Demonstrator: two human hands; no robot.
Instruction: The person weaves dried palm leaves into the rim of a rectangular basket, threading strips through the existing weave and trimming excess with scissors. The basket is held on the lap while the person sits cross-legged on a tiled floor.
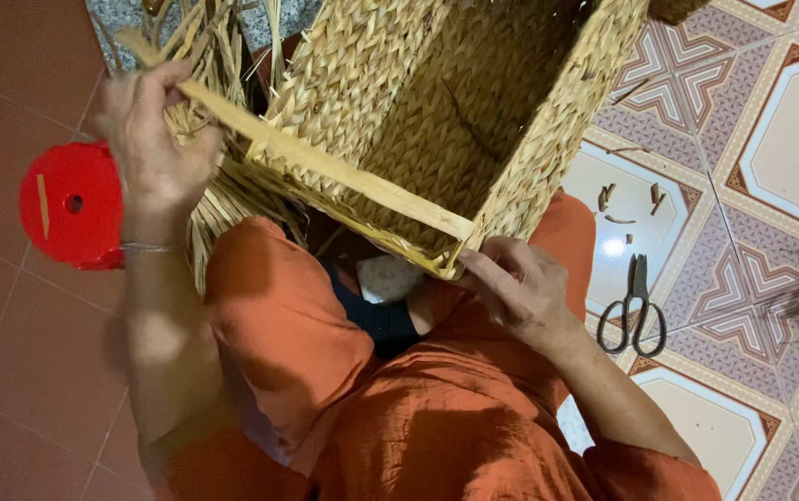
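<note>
A large rectangular woven straw basket (436,102) rests against my knees, its open mouth tilted toward me. A flat, pale straw strip (325,167) runs along its near rim. My left hand (149,139) is closed on the strip's loose end and holds it taut up and to the left. At the basket's near corner my right hand (520,288) pinches the rim where the strip ends. Orange trousers (353,390) cover my lap below the basket.
A red round plastic stool (70,204) stands on the red floor tiles at the left. Black scissors (636,315) lie on the patterned tiles at the right, with small straw offcuts (626,199) nearby. Loose straw bundles (204,56) hang behind the basket.
</note>
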